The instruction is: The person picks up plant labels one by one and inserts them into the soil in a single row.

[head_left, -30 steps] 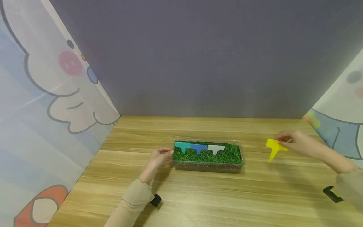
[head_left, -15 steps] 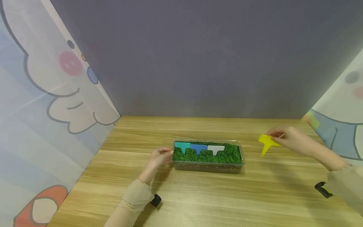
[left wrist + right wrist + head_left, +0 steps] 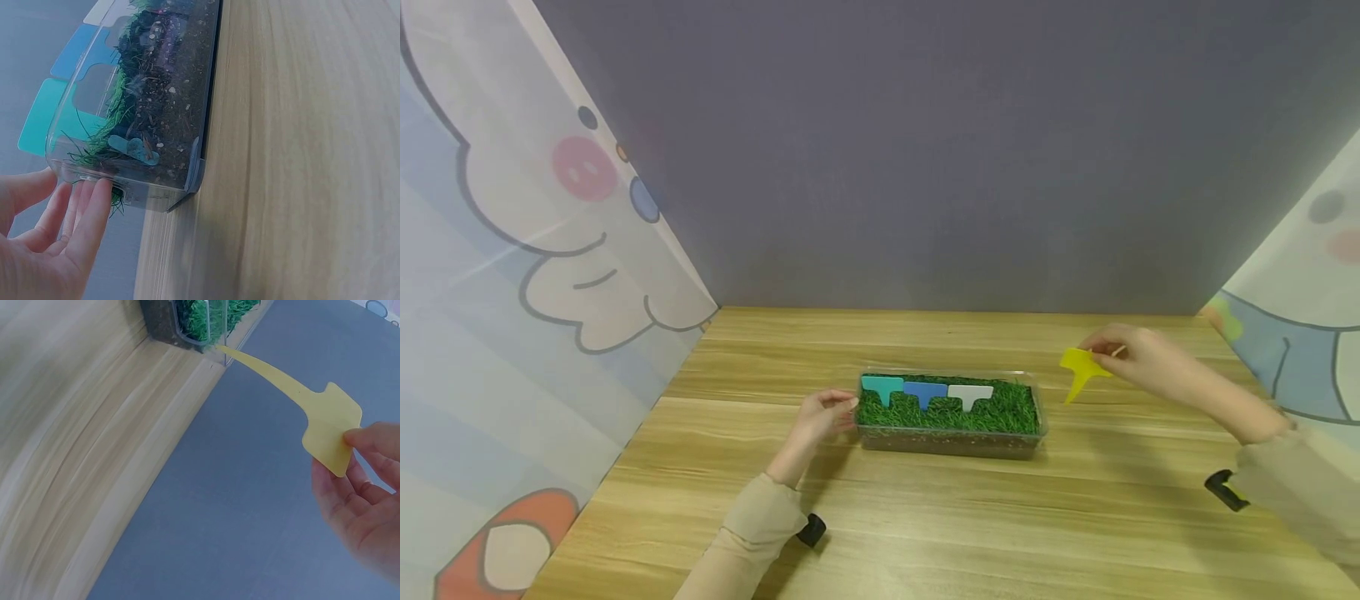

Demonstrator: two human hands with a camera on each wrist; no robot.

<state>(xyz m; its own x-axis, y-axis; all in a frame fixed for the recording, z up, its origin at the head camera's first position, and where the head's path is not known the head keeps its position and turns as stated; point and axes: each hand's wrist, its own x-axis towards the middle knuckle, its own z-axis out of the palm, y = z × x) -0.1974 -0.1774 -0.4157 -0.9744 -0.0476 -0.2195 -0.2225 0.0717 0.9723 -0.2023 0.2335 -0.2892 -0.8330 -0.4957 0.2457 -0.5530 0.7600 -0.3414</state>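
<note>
My right hand (image 3: 1127,354) pinches a yellow T-shaped plant label (image 3: 1081,367) by its broad head, thumb on one face and fingers on the other. The label's pointed stem hangs downward, in the air to the right of a clear plastic planter box (image 3: 951,442). My left hand (image 3: 822,418) touches the planter's left end near the rim with extended fingertips (image 3: 100,187). Inside the box is green grass (image 3: 1015,408) over dark soil. A teal plant label (image 3: 883,385), a blue plant label (image 3: 927,390) and a white plant label (image 3: 972,393) stand in a row in the grass.
The planter rests on a wood-grain table (image 3: 925,517). A grey panel (image 3: 895,167) rises behind the table. Cartoon-printed sheets (image 3: 490,333) flank both sides. Each sleeve has a black device (image 3: 811,530) near the wrist.
My right hand has moved left and slightly away from me, bringing the yellow plant label closer to the planter. My left hand and the planter have stayed in place.
</note>
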